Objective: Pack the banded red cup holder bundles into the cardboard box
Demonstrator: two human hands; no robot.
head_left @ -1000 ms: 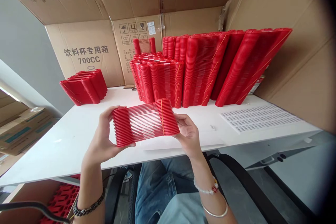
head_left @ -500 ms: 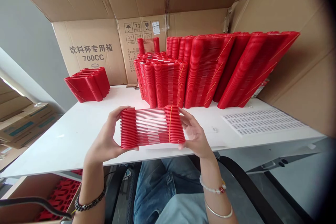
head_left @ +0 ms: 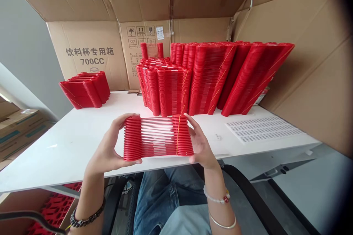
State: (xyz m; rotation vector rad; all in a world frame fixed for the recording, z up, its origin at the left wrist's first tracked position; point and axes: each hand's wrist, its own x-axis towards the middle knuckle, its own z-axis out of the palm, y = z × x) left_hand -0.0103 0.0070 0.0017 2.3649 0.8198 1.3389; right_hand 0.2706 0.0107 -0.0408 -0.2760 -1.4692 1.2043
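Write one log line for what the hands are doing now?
left hand: grips bundle's left end | right hand: grips right end | red bundle: held above white table edge | red stacks: behind

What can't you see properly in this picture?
- Sheet print, head view: too small to read.
- Box label, head view: too small to read.
- Red parts under the table: cut off by the table edge and the left arm.
- Back stacks: hidden by front stacks.
- Left hand palm: hidden behind the bundle.
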